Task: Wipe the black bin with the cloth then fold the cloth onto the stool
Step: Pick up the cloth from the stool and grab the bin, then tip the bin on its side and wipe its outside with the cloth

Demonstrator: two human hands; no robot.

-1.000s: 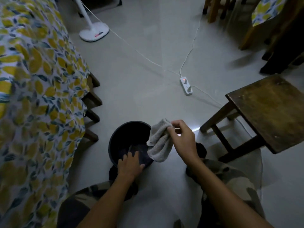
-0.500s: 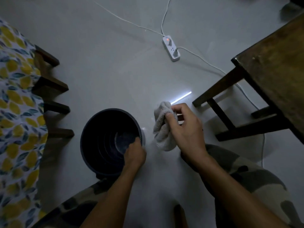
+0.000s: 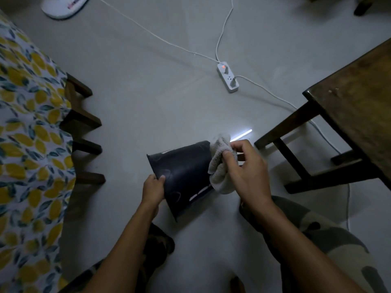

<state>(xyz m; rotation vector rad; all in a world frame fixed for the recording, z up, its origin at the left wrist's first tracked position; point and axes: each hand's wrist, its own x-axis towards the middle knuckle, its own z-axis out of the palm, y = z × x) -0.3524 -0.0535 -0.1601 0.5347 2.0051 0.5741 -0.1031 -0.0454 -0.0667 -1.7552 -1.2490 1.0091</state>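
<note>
The black bin [image 3: 184,174] is tipped on its side above the pale floor, its wide rim toward the left and its narrower base toward the right. My left hand [image 3: 153,188] grips the rim at the lower left. My right hand [image 3: 246,170] holds a bunched light grey cloth [image 3: 221,163] pressed against the bin's base end. The dark wooden stool [image 3: 355,115] stands to the right, its top bare.
A white power strip [image 3: 228,79] with a lit red switch and white cables lies on the floor ahead. A lemon-print cloth [image 3: 27,144] drapes furniture on the left, with dark wooden legs [image 3: 82,121] jutting out. A white fan base [image 3: 64,5] sits at the top left.
The bin stood upright with my left hand on its near rim; it is now tipped onto its side. My right hand brought the cloth against the bin's base.
</note>
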